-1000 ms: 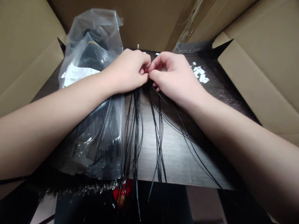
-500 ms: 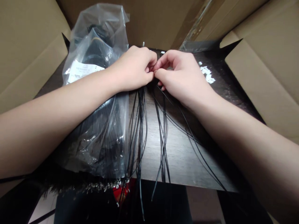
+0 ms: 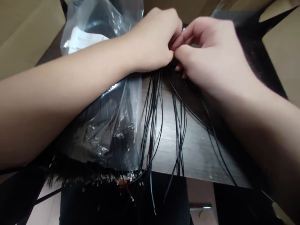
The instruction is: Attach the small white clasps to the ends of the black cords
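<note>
My left hand (image 3: pixel 159 40) is closed in a pinch, fingertips pressed against those of my right hand (image 3: pixel 211 50). What the left fingers hold is hidden. The right thumb and forefinger are pinched too, and a thin black wire (image 3: pixel 217 142) trails from beneath that hand toward the table's front edge. Below the left hand hangs a bunch of thin black wires (image 3: pixel 152 115), with a smaller bunch (image 3: pixel 180 137) to its right. Their upper ends are hidden behind the hands.
A clear plastic bag (image 3: pixel 100 137) packed with black wires lies under my left forearm, bearing a white label (image 3: pixel 85 39). Silvery wire tips (image 3: pixel 112 178) stick out over the front edge of the dark table (image 3: pixel 199 159). Cardboard walls (image 3: pixel 25 34) stand around.
The view has tilted and shifted, so both hands appear higher and farther right. Their fingertips stay together. The small white pieces at the right are now hidden behind my right hand.
</note>
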`<state>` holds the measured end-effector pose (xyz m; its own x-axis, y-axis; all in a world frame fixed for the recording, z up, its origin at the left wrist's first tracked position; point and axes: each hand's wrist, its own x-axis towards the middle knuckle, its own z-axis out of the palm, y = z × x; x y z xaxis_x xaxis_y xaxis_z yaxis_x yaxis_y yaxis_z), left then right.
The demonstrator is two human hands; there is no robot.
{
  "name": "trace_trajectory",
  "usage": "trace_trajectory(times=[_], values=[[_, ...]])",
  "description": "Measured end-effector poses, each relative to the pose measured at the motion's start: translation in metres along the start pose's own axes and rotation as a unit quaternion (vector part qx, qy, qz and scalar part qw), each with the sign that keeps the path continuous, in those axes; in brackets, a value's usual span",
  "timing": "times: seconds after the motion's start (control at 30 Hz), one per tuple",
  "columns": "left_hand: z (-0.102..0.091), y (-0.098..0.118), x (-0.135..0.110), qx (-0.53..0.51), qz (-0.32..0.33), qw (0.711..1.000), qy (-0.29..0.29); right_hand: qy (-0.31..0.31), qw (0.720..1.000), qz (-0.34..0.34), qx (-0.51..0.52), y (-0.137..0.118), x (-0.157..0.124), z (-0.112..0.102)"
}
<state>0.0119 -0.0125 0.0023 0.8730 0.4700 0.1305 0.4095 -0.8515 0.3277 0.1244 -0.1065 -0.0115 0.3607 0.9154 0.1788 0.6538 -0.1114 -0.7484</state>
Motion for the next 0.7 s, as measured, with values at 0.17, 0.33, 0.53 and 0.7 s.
trace_trajectory(times=[0.17, 0.33, 0.53, 0.7], values=[[0.003, -0.004, 0.002, -0.041, -0.009, 0.999, 0.027, -0.007, 0.998, 0.024, 0.051, 0.003, 0.005, 0.001], [0.004, -0.007, 0.003, -0.098, -0.019, 0.994, 0.048, -0.012, 0.996, 0.032, 0.088, 0.006, 0.007, 0.000], [0.004, -0.007, 0.003, -0.152, -0.045, 0.986, 0.045, -0.015, 0.993, 0.050, 0.101, 0.008, 0.012, 0.000], [0.000, -0.007, 0.003, -0.125, -0.053, 0.990, 0.032, -0.014, 0.992, 0.050, 0.117, 0.011, 0.015, 0.000]])
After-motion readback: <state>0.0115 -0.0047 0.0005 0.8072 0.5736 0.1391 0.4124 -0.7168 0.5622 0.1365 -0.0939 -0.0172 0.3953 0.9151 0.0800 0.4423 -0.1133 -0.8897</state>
